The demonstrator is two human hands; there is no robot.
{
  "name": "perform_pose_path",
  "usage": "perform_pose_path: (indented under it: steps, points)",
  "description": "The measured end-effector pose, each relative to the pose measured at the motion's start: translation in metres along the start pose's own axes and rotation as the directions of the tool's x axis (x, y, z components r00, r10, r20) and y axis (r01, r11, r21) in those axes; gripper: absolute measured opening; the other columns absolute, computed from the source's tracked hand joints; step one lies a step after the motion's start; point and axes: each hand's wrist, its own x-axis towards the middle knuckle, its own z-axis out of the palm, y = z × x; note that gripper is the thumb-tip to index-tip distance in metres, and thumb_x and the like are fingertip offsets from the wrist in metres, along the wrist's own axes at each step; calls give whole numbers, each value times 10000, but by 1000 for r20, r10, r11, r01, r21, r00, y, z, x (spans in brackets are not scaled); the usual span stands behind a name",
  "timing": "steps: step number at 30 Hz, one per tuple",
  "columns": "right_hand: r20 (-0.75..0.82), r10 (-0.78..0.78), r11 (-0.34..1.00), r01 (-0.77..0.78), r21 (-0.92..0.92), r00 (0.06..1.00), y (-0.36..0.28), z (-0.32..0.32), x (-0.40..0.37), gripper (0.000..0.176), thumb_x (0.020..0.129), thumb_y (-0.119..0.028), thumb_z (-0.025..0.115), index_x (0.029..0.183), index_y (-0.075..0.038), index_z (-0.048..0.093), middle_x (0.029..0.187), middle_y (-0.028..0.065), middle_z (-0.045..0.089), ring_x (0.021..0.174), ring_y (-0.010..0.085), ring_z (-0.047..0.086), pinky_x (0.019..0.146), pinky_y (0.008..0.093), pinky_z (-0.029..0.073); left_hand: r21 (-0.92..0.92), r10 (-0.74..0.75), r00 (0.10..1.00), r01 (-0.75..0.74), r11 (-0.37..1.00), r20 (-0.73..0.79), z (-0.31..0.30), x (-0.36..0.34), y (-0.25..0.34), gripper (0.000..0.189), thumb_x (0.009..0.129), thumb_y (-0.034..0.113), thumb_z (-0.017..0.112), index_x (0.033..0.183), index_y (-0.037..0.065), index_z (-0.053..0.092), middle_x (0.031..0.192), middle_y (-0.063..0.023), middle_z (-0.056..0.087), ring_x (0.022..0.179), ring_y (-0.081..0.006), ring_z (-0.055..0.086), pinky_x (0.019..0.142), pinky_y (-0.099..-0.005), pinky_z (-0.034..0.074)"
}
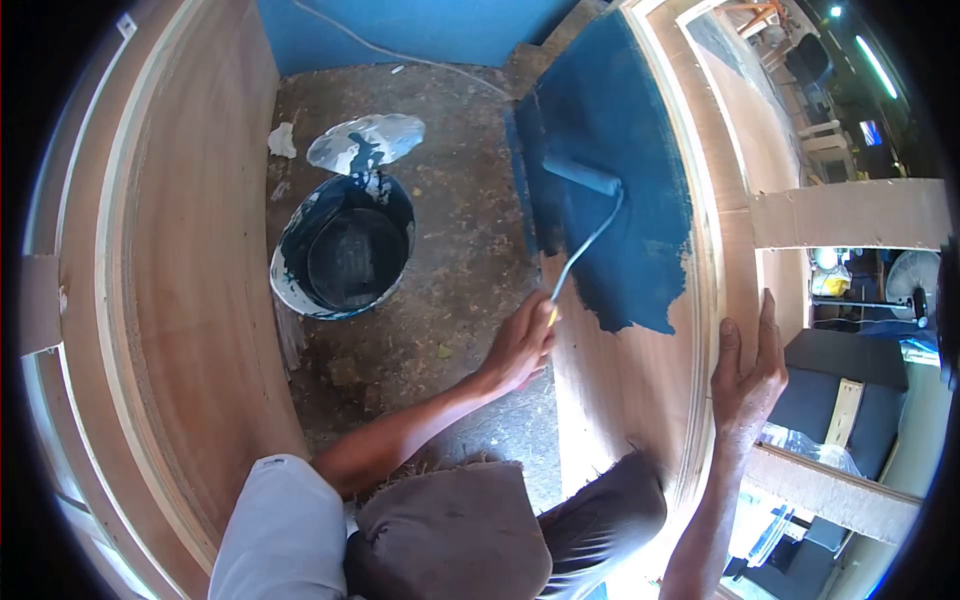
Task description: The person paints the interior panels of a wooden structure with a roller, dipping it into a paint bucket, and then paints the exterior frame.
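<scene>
My left hand (520,345) is closed around the handle of a paint roller (583,175), whose blue-coated sleeve rests against the wooden panel on the right. Wet dark blue paint (630,240) covers the panel's far part; its nearer part is bare wood (610,385). My right hand (750,385) lies on the panel's framed top edge, thumb and fingers apart, holding nothing. Left of the roller, a white bucket (290,292) stands on the floor, streaked with dark paint inside. Its paint-smeared lid (400,135) lies just behind it.
A bare wooden panel (200,230) rises on the left. Across the back is a blue wall (420,30), with a pale cable (400,52) running past it. Beyond the right panel are wooden crossbars (850,215), dark cushioned pieces (815,390) and a fan (912,280).
</scene>
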Motion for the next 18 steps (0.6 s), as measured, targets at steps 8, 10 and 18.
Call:
perform_pose_path:
  steps: [8,10,18]
  points:
    - [20,33,999,-34,17,999,3,0,0,512,949,-131,675,1405,53,533,1098,269,694,1006,386,721,813,461,589,853,684,729,-373,365,26,-20,-29,21,327,1030,138,583,1334,25,548,812,-90,600,605,-166,575,552,-332,497]
    - [26,43,998,-44,49,999,5,-2,0,504,950,-136,675,1395,60,542,1118,279,691,1022,385,718,827,466,586,880,740,668,-394,266,75,-13,-28,27,414,1021,121,595,1415,21,517,833,-120,610,613,-171,577,563,-339,499]
    - [61,104,976,-114,184,993,8,-7,1,483,955,-142,673,1364,92,566,1166,301,683,1089,370,701,891,467,570,763,401,900,-377,526,168,3,-72,66,475,937,60,678,1390,-21,561,832,-119,580,647,-149,542,586,-310,461]
